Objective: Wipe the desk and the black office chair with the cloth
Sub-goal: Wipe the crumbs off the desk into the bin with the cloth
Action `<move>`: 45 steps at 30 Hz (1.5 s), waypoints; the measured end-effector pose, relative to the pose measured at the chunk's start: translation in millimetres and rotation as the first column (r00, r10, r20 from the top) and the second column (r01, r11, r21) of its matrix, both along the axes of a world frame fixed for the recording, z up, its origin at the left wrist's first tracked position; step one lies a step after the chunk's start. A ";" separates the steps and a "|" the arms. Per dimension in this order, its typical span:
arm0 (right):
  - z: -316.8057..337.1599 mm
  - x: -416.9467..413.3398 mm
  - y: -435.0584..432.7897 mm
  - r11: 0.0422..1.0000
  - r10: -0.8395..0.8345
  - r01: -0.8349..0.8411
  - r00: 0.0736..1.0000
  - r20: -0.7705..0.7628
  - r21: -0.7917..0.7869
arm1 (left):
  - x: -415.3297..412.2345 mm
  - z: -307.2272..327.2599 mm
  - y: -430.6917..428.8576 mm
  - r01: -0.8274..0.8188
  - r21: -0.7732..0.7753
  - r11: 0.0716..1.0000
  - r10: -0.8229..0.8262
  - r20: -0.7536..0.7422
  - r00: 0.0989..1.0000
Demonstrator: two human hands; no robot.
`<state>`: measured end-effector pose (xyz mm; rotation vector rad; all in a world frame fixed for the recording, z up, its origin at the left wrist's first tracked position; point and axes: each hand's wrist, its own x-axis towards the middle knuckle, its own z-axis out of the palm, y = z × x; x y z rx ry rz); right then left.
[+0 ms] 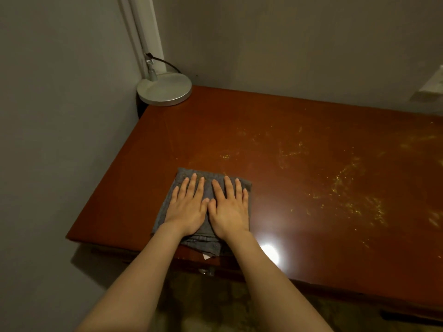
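Grey folded cloth (189,238) lies flat on the reddish-brown desk (275,130), near its front left corner, with its near edge just over the desk's front edge. You have both hands on it, side by side. Your left hand (188,208) lies palm down on the cloth's left half, fingers straight and slightly spread, holding nothing. Your right hand (229,209) lies the same way on the right half, fingers straight and pointing away from you. The 2 thumbs touch, or nearly touch, in the middle. A small white tag (205,256) shows under the cloth's near edge.

To the right of the cloth, the desk top carries pale yellowish specks and smears (347,185), thickest toward the right side. A bright glare spot (269,256) sits on the glossy surface just beside your right forearm.

At the back left corner stands a round silver lamp base (165,91), well apart from the cloth, with a dark cable (167,63) running behind it. A white strip (146,32) runs up the corner between the 2 grey walls (60,92). Below the desk's front edge you can see a small drawer knob (207,271).
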<state>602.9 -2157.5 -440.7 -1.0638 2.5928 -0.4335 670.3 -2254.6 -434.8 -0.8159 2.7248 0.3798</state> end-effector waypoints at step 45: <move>-3.9 -235.1 -137.7 0.993 -0.113 0.110 0.988 -0.105 -0.032 | -242.1 -6.7 -140.9 0.081 -0.051 0.995 -0.087 -0.142 0.986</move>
